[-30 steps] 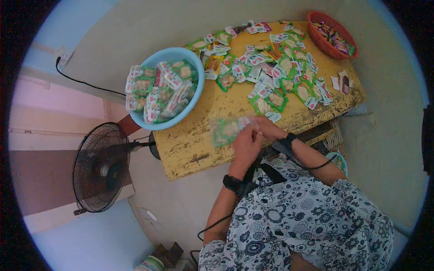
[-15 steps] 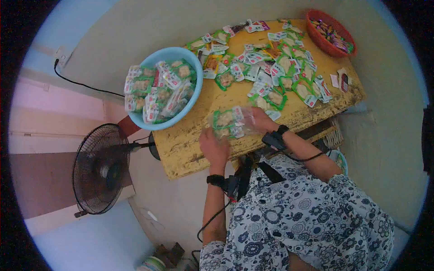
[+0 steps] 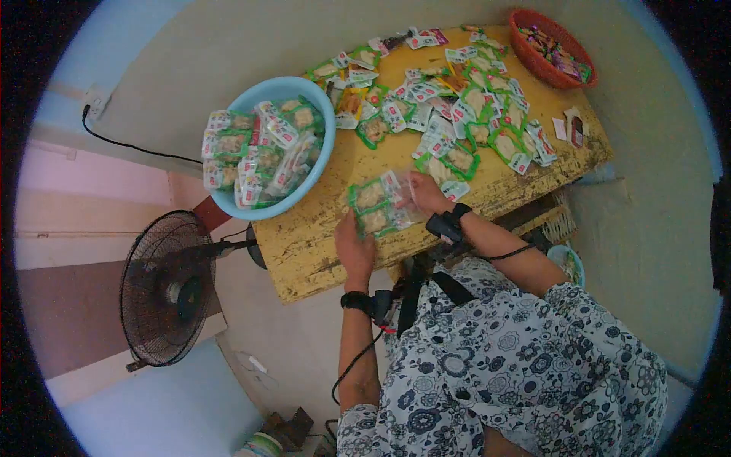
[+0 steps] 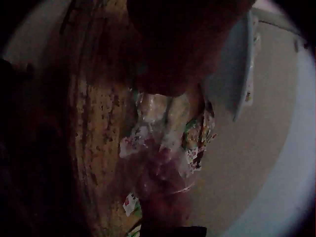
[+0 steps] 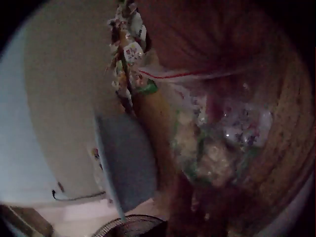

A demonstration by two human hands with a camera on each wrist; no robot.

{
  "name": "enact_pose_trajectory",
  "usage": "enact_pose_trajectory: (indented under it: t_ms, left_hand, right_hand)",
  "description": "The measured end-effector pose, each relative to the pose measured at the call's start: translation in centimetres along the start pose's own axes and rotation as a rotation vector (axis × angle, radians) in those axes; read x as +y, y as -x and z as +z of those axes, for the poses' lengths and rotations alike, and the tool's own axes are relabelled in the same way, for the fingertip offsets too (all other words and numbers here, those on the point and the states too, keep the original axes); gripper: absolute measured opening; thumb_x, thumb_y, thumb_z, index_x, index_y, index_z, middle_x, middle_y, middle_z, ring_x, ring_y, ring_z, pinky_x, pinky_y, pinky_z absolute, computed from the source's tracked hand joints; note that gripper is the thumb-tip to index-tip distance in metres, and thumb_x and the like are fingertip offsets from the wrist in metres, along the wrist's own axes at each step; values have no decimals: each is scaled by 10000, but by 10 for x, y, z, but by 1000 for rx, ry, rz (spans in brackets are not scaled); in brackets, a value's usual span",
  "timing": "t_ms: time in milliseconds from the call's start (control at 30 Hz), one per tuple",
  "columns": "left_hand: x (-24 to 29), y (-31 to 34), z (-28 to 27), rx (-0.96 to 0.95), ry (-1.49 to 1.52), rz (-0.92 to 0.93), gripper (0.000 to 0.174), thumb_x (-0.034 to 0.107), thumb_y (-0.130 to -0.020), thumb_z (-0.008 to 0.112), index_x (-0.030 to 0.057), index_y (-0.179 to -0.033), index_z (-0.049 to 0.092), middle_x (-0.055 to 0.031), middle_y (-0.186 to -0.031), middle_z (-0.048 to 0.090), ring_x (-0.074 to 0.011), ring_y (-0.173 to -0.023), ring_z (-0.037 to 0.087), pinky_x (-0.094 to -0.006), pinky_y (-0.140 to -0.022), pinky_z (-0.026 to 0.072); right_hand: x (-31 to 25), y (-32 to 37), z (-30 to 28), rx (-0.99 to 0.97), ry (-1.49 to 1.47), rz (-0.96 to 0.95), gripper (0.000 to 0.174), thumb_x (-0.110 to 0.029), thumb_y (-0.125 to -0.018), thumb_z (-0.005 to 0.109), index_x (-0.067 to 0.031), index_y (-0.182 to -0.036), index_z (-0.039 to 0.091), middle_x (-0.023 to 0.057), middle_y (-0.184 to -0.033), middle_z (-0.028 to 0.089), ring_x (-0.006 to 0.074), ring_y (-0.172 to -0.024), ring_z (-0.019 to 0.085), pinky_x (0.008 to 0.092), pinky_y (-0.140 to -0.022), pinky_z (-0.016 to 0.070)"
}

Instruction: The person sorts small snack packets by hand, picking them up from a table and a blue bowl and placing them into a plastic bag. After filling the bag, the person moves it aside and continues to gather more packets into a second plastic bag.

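Over the front of the yellow table (image 3: 308,255), a clear zip bag (image 3: 399,217) is stretched between both hands. Inside it lie two green-edged snack packets (image 3: 371,196) with white labels, side by side. My left hand (image 3: 355,247) grips the bag's closed end beside the packets. From the other side, my right hand (image 3: 428,194) reaches in at the mouth; in the left wrist view its blurred fingers (image 4: 160,165) show through the plastic. The bag's red zip line (image 5: 170,75) crosses that hand in the right wrist view. Whether those fingers pinch anything I cannot tell.
A blue basin (image 3: 329,141) of filled bags stands at the table's left end. Loose snack packets (image 3: 459,158) are heaped across the back and right. A red basket (image 3: 525,62) of small wrapped items sits at the far right corner. A black fan (image 3: 169,289) stands left.
The hands were close together at the bag's mouth; the left hand has since moved left to the closed end. The bag is now spread flatter, its packets side by side.
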State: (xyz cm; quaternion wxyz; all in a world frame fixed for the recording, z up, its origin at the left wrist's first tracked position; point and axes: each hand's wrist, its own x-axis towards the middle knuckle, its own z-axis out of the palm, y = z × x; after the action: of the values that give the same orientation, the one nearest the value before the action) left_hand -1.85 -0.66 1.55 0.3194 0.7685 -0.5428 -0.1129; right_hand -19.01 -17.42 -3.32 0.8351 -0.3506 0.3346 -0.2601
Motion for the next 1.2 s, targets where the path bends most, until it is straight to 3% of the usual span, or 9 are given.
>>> enact_pose_trajectory:
  t_ms: [67,167,367,567,667,767,967,1067,1200]
  left_hand:
    - [4,1,-3,-33,-48,-29,760,18,-682,689,40,-1403,449,-230,-1273,520,-412,-1182,480,-488,-1025,375]
    - [11,-6,-7,-42,-46,-14,751,51,-702,695,37,-1408,439,-227,-1362,463,-415,-1266,420,-491,-1077,334]
    - [45,-23,-5,-118,-93,215,705,168,-796,690,16,-1422,405,-224,-1464,384,-419,-1383,307,-498,-1134,268]
    - [38,-14,20,-277,-305,213,696,337,-878,619,45,-1457,366,-183,-1553,277,-370,-1449,219,-524,-1164,181]
    - [36,-14,20,-288,-422,246,702,417,-910,565,67,-1477,344,-171,-1578,233,-358,-1462,193,-533,-1172,146]
    - [39,-11,18,-308,-467,255,698,441,-923,543,84,-1487,335,-175,-1582,220,-367,-1464,182,-544,-1170,136]
    - [33,-11,18,-289,-469,302,709,437,-921,553,115,-1504,311,-181,-1584,210,-378,-1465,174,-548,-1170,133]
    - [31,-13,17,-321,-466,301,728,414,-910,582,126,-1513,292,-176,-1588,200,-373,-1467,172,-546,-1170,140]
    - [24,-12,18,-282,-446,337,756,391,-893,619,128,-1517,281,-171,-1591,191,-371,-1466,172,-545,-1167,159]
  right_hand:
    - [3,3,1,-4,176,-58,286,-5,-945,527,-34,-1225,578,82,-1060,657,205,-987,640,357,-770,571]
    - [5,-11,-12,9,1098,-182,360,-45,-933,575,-55,-1292,564,70,-1041,657,188,-964,635,330,-782,541]
    - [-17,13,21,115,928,-339,219,-78,-742,600,-27,-955,612,182,-876,663,352,-818,645,427,-767,506]
    - [-3,6,-1,48,1269,-228,305,-94,-772,605,-42,-1071,631,185,-916,678,398,-869,643,452,-768,501]
    - [-19,24,-1,-29,1171,-140,274,-113,-810,612,-39,-1073,629,164,-891,670,370,-812,642,430,-715,506]
    - [-41,59,8,67,676,-127,195,-131,-844,615,-27,-1008,618,139,-827,649,340,-734,627,420,-670,503]
    - [-77,62,-43,555,1095,-563,296,-179,-841,641,-50,-1106,614,124,-971,649,313,-857,631,436,-727,507]
    - [-93,54,-59,696,1539,-468,493,-233,-795,681,-72,-1241,547,141,-1041,638,339,-973,621,457,-807,506]
    - [-94,42,-73,582,1698,-343,680,-275,-747,757,-77,-1328,465,155,-1047,630,375,-944,608,473,-809,498]
